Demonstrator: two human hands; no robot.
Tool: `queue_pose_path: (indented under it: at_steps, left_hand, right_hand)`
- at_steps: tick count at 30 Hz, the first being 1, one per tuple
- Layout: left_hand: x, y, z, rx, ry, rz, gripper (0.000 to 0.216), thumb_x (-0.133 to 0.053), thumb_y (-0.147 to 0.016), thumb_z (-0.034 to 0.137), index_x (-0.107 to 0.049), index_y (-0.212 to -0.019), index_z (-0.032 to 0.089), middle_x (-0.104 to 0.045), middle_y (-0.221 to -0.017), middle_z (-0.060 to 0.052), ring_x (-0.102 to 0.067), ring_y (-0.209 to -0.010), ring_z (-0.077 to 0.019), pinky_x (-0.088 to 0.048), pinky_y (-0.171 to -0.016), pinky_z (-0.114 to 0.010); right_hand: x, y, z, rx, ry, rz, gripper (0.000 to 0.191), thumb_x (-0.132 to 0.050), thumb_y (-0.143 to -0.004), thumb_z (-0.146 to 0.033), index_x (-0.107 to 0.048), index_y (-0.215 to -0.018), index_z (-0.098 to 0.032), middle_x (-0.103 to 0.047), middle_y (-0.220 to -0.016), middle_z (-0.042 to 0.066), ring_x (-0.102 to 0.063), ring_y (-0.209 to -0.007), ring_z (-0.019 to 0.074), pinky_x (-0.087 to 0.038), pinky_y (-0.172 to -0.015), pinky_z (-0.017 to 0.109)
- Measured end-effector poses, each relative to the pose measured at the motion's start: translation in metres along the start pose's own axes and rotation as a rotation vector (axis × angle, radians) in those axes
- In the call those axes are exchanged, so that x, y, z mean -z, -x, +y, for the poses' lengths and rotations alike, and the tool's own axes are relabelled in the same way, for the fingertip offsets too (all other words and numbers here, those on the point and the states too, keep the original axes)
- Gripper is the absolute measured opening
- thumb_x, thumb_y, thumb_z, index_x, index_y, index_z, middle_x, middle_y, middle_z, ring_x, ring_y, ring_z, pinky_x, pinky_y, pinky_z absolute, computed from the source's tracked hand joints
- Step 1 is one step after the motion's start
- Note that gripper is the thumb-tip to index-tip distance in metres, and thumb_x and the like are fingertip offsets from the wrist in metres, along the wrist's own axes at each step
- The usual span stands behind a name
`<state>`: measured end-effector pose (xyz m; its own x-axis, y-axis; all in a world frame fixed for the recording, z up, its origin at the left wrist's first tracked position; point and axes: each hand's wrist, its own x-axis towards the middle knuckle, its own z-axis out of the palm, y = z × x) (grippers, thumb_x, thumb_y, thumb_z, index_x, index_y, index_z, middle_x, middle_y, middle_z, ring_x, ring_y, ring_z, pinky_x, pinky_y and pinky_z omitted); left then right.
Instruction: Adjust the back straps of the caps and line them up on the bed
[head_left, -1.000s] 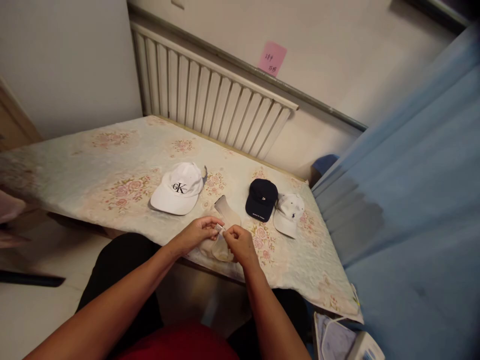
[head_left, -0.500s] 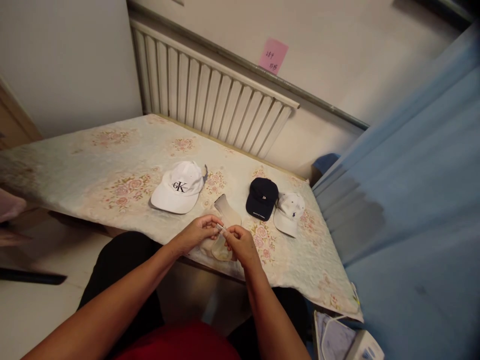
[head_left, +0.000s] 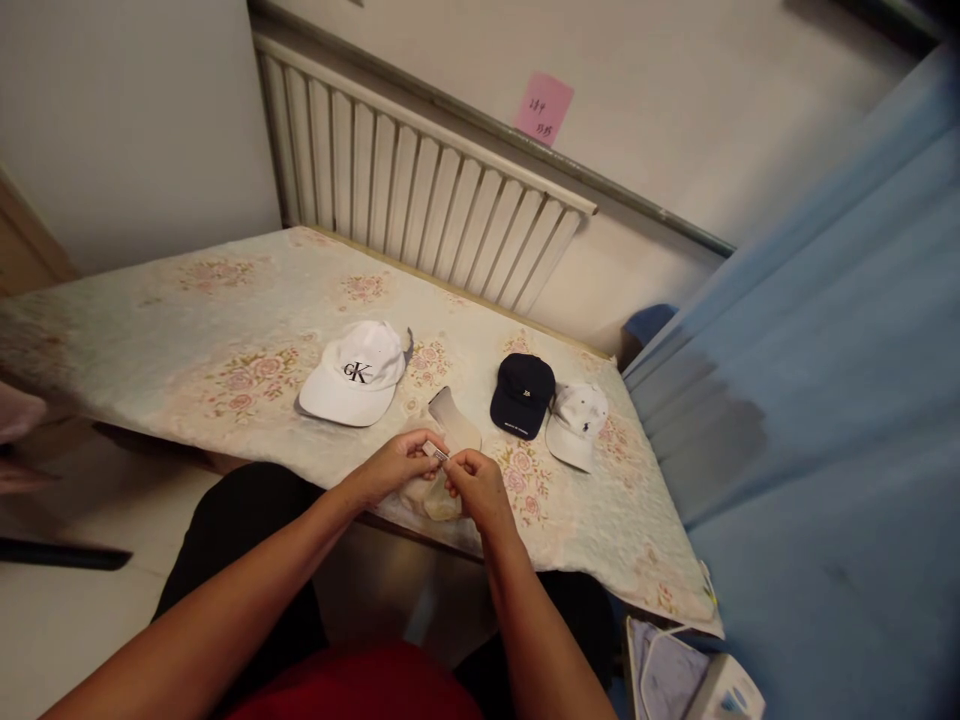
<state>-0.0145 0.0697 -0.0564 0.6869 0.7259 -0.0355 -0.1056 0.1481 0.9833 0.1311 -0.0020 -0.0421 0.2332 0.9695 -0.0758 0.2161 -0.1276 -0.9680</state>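
Observation:
A beige cap (head_left: 452,423) lies at the near edge of the table, mostly behind my hands. My left hand (head_left: 394,465) and my right hand (head_left: 474,485) meet over it, both pinching a small metal buckle (head_left: 437,454) on the cap's back strap. To the left lies a white cap (head_left: 354,373) with a black logo. To the right sit a navy cap (head_left: 523,395) and a smaller white cap (head_left: 577,423), touching each other.
The table wears a pale floral cloth (head_left: 187,330). A white radiator (head_left: 420,190) runs along the wall behind, with a pink note (head_left: 543,107) above it. A blue curtain (head_left: 825,400) hangs at the right. A white and blue object (head_left: 690,685) lies on the floor.
My hands have stayed pinched on the buckle with only tiny finger shifts. The view has drifted slightly.

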Motion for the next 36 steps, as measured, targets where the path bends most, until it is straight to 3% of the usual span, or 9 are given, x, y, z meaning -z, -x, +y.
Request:
queue_pose_path:
  at_steps: [10,14,20,28,36]
  left_hand:
    - [0.015,-0.001,-0.006,-0.068,0.126,0.091,0.018,-0.065,-0.075,0.030,-0.058,-0.084,0.016,-0.057,-0.068,0.003,-0.050,-0.059,-0.0084,-0.038,-0.060,-0.022]
    - [0.017,-0.003,-0.006,-0.079,0.156,0.113,0.017,-0.064,-0.076,0.031,-0.056,-0.077,0.015,-0.056,-0.063,0.003,-0.050,-0.056,-0.0087,-0.037,-0.059,-0.022]
    - [0.021,-0.004,-0.003,-0.065,0.130,0.172,0.020,-0.063,-0.075,0.031,-0.052,-0.069,0.016,-0.054,-0.058,0.004,-0.047,-0.054,-0.0084,-0.035,-0.057,-0.022]
    - [0.020,-0.005,-0.001,-0.054,0.136,0.232,0.021,-0.064,-0.074,0.030,-0.051,-0.066,0.015,-0.052,-0.057,0.004,-0.047,-0.055,-0.0079,-0.035,-0.058,-0.021]
    - [0.017,-0.007,0.003,0.026,0.230,0.258,0.024,-0.069,-0.069,0.032,-0.052,-0.069,0.015,-0.057,-0.060,0.003,-0.050,-0.052,-0.0070,-0.040,-0.056,-0.021]
  right_hand:
    - [0.019,0.014,0.022,0.001,-0.075,-0.236,0.014,-0.064,-0.074,-0.028,-0.068,-0.083,-0.019,-0.068,-0.070,-0.001,-0.061,-0.066,0.0143,-0.045,-0.065,0.025]
    - [0.019,0.017,0.021,0.040,0.018,-0.188,0.017,-0.061,-0.077,-0.033,-0.069,-0.075,-0.018,-0.071,-0.072,0.001,-0.060,-0.065,0.0137,-0.043,-0.064,0.024]
    - [0.014,0.014,0.026,-0.018,0.017,-0.138,0.021,-0.062,-0.076,-0.039,-0.065,-0.075,-0.018,-0.070,-0.064,0.002,-0.061,-0.060,0.0148,-0.045,-0.060,0.025]
    - [0.016,0.015,0.028,0.003,-0.096,-0.187,0.012,-0.057,-0.077,-0.028,-0.064,-0.079,-0.018,-0.071,-0.065,0.001,-0.065,-0.062,0.0149,-0.047,-0.067,0.026]
    - [0.019,0.016,0.032,0.004,-0.144,-0.230,0.017,-0.059,-0.074,-0.026,-0.064,-0.089,-0.018,-0.072,-0.071,0.002,-0.067,-0.070,0.0161,-0.046,-0.072,0.028]
